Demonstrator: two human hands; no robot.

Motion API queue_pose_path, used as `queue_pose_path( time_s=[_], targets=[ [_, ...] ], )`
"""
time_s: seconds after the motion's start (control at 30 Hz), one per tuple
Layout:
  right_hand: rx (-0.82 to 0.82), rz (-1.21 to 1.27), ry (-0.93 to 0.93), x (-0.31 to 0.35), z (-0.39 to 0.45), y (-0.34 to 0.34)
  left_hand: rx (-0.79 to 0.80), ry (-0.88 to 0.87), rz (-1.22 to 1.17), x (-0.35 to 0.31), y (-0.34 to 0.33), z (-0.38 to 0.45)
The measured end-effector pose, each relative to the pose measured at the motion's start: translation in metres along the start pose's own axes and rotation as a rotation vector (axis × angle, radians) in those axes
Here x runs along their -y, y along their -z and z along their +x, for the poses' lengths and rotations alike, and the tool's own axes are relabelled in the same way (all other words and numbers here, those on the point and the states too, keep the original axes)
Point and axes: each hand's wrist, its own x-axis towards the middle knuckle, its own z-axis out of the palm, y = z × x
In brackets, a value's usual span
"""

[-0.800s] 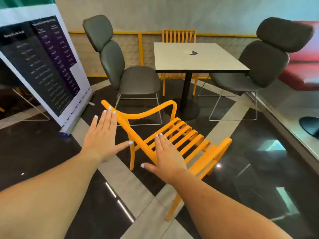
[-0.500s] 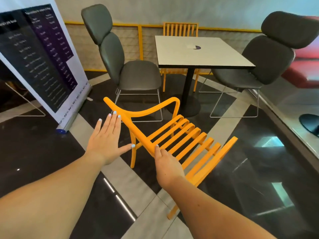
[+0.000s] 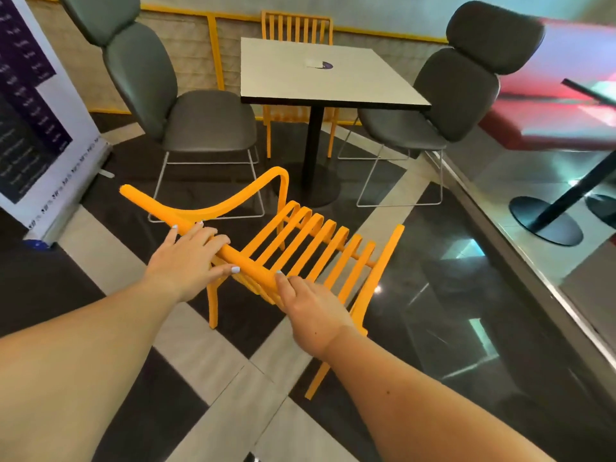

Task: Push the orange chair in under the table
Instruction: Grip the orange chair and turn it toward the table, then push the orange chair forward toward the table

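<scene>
The orange chair (image 3: 310,241) with a slatted seat stands on the floor in front of me, its seat facing the square white-topped table (image 3: 320,78) on a black pedestal. My left hand (image 3: 186,258) wraps over the chair's top back rail. My right hand (image 3: 310,308) grips the same rail a little further right, fingers curled under it. The chair's front edge is short of the table's near edge.
Grey padded chairs stand left (image 3: 186,105) and right (image 3: 443,101) of the table, and a second orange chair (image 3: 296,28) behind it. A standing banner (image 3: 36,121) is at left. A red bench (image 3: 560,105) and another table's black base (image 3: 546,221) lie right.
Both hands were open and hovering by the back rail; now they have closed on it. The chair and my view have moved closer to the table.
</scene>
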Motion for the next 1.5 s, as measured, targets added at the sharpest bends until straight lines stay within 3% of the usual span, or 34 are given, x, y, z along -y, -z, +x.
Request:
queue_pose_path(
  time_s=[0.3,0.67,1.0,1.2,1.5],
  targets=[
    [0.023,-0.167,0.115,-0.162,-0.092,0.023,-0.178,0.139,-0.097,-0.164,-0.019,0.009],
    [-0.224,-0.180,-0.349,-0.251,-0.142,0.013,-0.287,0.215,-0.149,-0.327,-0.040,0.025],
    [-0.233,-0.139,-0.357,-0.268,-0.116,0.016,-0.296,0.143,-0.135,-0.282,-0.044,0.043],
    [-0.080,-0.158,-0.292,-0.296,-0.085,0.022,-0.304,0.187,-0.105,-0.282,-0.048,0.057],
    [-0.170,-0.134,-0.278,-0.286,-0.045,0.023,-0.206,0.193,-0.106,-0.254,-0.039,0.092]
  ],
)
